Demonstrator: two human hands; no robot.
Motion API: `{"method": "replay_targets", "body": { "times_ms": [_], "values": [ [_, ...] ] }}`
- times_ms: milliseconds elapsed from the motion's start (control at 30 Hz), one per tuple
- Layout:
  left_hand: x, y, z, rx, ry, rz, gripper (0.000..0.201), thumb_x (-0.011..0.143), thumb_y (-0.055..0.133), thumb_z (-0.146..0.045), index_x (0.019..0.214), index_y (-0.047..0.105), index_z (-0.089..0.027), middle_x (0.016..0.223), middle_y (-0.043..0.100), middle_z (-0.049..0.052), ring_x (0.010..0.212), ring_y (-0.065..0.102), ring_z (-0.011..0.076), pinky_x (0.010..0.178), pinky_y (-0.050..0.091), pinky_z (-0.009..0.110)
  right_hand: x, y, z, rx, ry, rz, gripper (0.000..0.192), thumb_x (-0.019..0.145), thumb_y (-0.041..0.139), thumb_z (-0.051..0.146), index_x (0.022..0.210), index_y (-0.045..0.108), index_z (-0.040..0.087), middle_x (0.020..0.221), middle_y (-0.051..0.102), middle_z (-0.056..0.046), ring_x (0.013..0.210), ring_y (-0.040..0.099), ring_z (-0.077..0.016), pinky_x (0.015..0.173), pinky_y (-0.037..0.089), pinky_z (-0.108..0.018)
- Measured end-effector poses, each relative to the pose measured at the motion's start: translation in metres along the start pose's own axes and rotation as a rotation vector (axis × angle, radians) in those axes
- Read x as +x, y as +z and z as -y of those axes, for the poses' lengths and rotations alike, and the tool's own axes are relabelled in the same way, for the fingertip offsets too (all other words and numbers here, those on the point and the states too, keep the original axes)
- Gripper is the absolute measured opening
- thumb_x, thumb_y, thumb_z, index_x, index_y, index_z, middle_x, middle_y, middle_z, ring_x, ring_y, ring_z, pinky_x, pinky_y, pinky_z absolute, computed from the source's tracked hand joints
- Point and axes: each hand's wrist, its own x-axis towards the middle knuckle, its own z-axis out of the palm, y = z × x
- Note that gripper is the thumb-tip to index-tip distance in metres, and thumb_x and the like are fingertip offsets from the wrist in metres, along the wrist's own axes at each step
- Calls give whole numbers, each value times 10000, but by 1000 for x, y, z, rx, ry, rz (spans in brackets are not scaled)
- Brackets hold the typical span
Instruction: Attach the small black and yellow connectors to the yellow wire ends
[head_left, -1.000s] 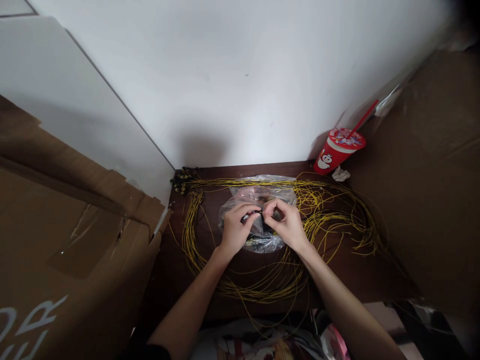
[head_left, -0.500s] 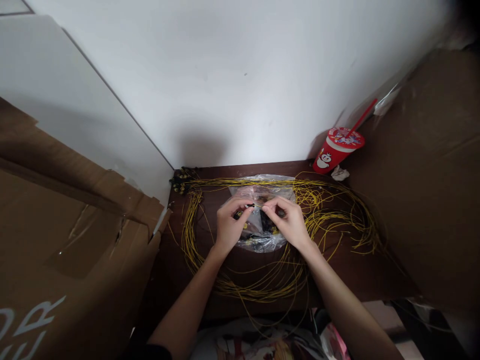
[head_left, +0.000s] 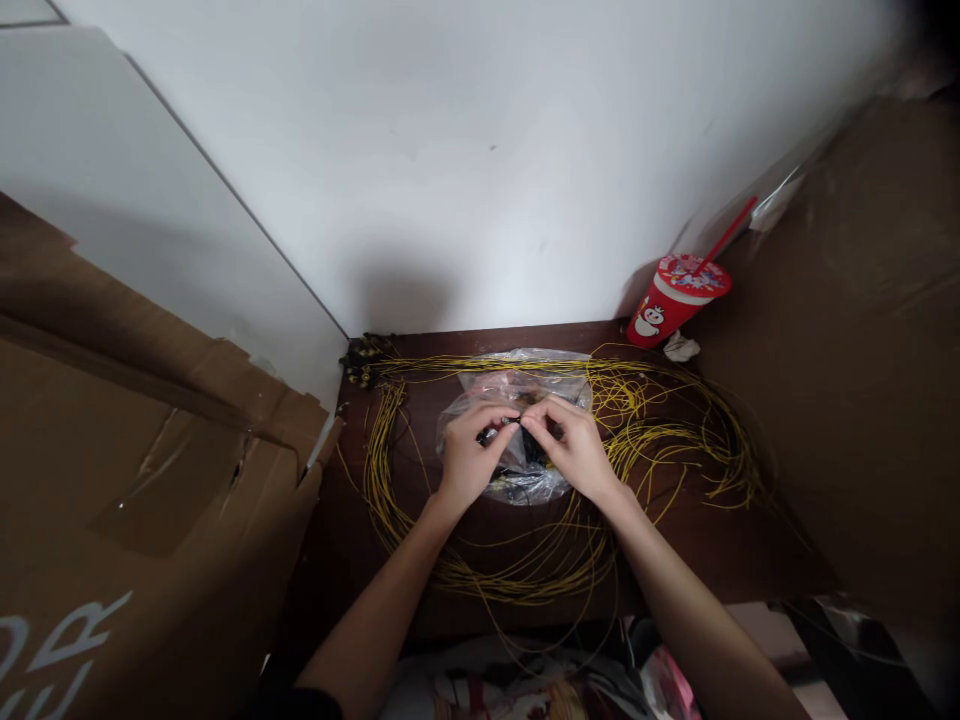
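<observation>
1. Small dark connector piece (head_left: 504,430), too small to make out in detail, sits between the fingertips of both hands, above the clear plastic bag (head_left: 517,400) at the middle of the desk.
2. Left hand (head_left: 469,458) has its grip pinched on the piece's left end, thumb and forefinger closed around it.
3. Right hand (head_left: 574,450) has its grip pinched on the right end, fingertips meeting those of the left hand.
4. The clear plastic bag lies crumpled under the hands, with small dark parts inside.
5. Thin yellow wires (head_left: 675,430) coil in loose loops around the bag, spread over the dark brown wooden desk (head_left: 720,560).
6. A red paper cup with a red straw (head_left: 673,300) stands at the desk's far right corner, against the white wall (head_left: 480,150).
7. Brown cardboard sheets (head_left: 135,480) lean at the left.
</observation>
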Motion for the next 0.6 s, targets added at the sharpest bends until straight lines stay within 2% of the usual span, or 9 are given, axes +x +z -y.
{"method": "replay_targets", "body": {
  "times_ms": [200, 300, 433, 600],
  "values": [
    [0, 1, 1, -18, -79, -37, 122, 785, 642, -204, 898, 687, -190, 830, 697, 35, 727, 632, 152, 704, 507, 273, 1, -1, 0, 27, -18, -35, 109, 877, 580, 269, 882, 633, 174, 759, 579, -21, 683, 534, -137, 628, 423, -258],
    [0, 1, 0, -73, -102, -77, 147, 788, 640, -214, 931, 658, -187, 864, 702, 36, 770, 658, 154, 721, 519, 266, 1, -1, 1, 22, -23, -41, 98, 873, 582, 250, 846, 638, 174, 734, 569, -16, 663, 525, -134, 612, 417, -256],
    [0, -1, -3, -19, -61, -73, 83, 818, 606, -227, 867, 655, -182, 833, 698, 35, 751, 653, 152, 700, 507, 258, 0, 0, 0, 5, -33, -41, 126, 883, 565, 249, 806, 638, 180, 718, 563, -14, 659, 522, -137, 605, 411, -260],
    [0, -4, -4, 10, -20, -40, 75, 829, 578, -210, 809, 644, -181, 785, 684, 29, 715, 631, 148, 679, 483, 255, -2, 2, -1, -33, -69, -17, 143, 860, 604, 292, 954, 660, 200, 799, 593, -28, 746, 568, -157, 673, 449, -276]
  ]
}}
